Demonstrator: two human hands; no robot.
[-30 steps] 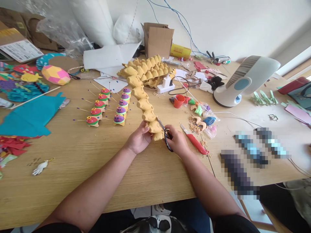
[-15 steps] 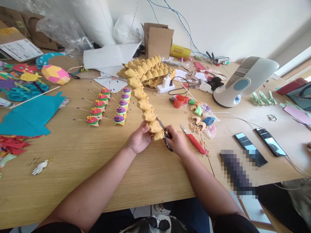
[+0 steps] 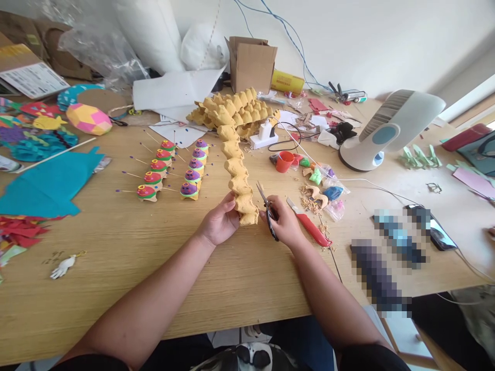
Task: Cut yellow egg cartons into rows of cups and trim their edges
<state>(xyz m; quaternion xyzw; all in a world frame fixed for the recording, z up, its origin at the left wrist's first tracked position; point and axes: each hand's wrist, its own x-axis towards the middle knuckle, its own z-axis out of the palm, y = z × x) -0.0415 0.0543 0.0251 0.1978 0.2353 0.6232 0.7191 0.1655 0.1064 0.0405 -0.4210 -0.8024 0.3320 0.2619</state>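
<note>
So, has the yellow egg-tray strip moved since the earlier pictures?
Yes: the far end of the yellow egg-tray strip has swung right, nearer to the white power strip, which stays in place.

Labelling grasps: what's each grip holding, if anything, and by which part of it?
Left grip: yellow egg-carton strip, by its near end. Right grip: scissors, by the handles.

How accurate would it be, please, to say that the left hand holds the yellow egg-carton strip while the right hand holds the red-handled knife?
One thing is wrong: the right hand holds scissors; the red-handled knife lies on the table, as the head view shows. The left hand does hold the yellow egg-carton strip.
</note>
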